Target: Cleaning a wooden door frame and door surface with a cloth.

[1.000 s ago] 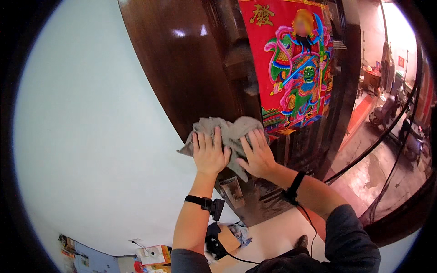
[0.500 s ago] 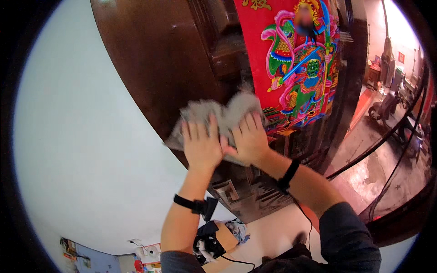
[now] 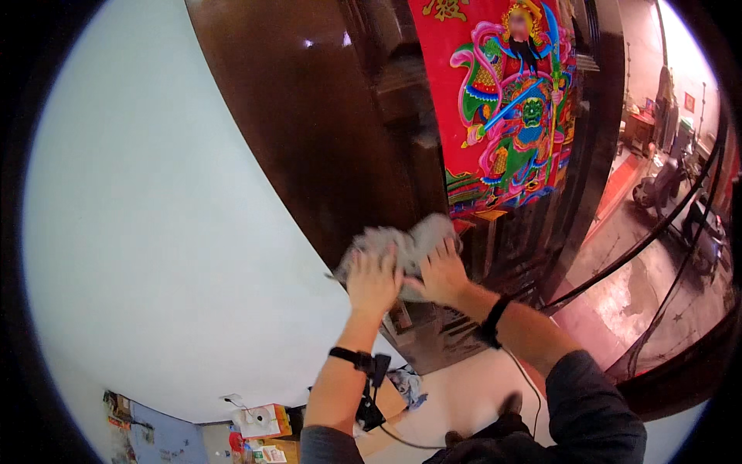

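A crumpled grey cloth lies against a dark brown panelled door. My left hand presses flat on the cloth's left part, fingers stretched out and apart. Beside it, my right hand rests on the right part, its fingers also extended, the thumb pointing toward my left hand. Neither hand wraps round the cloth. Above and to the right of the hands, a red poster with a colourful armoured figure is stuck on the door. Each wrist wears a black strap; a box-shaped device sits on the left one.
A white wall borders the door on the left. Through the opening at right, a motor scooter stands on a grey floor, with dark cables crossing in front. Below are a cardboard box with fabric and a small table holding an orange-and-white box.
Both hands and the cloth under them have slid down the door and slightly to the right in view. The fingers are still laid flat.
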Action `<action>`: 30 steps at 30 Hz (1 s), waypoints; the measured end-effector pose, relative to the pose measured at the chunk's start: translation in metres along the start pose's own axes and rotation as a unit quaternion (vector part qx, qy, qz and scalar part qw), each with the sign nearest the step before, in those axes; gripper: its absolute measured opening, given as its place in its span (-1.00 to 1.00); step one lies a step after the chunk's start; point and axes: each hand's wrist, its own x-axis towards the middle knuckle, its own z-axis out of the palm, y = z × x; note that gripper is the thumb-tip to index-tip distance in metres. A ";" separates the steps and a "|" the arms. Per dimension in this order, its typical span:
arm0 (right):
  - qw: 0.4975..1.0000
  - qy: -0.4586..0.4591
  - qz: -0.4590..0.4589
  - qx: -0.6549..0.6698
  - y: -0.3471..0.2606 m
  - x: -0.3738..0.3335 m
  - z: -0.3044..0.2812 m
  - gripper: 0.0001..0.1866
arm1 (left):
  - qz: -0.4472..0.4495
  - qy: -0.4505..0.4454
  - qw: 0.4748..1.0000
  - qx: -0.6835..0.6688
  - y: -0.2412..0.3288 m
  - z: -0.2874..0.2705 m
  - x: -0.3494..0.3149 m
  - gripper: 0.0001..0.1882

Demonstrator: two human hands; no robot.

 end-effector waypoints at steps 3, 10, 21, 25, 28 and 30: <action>0.995 0.084 -0.057 0.012 0.011 0.074 -0.044 -0.29 | -0.048 0.087 0.994 0.038 -0.019 -0.052 0.043 -0.25; 0.989 0.034 -0.144 0.005 -0.007 0.047 -0.011 -0.47 | -0.064 0.062 0.992 0.088 -0.027 -0.003 -0.015 -0.30; 0.975 -0.062 -0.151 0.151 -0.047 -0.076 0.063 -0.58 | -0.028 0.080 0.995 -0.060 0.007 0.079 -0.136 -0.33; 0.969 -0.085 -0.189 0.135 -0.052 -0.061 0.042 -0.59 | -0.047 0.081 0.989 -0.117 -0.003 0.077 -0.162 -0.34; 0.965 -0.073 -0.215 0.134 -0.060 -0.047 0.038 -0.65 | -0.113 0.087 0.978 -0.149 0.007 0.076 -0.162 -0.23; 0.963 -0.052 -0.226 0.138 -0.068 -0.040 0.049 -0.67 | -0.197 0.092 0.951 -0.222 0.019 0.072 -0.157 -0.12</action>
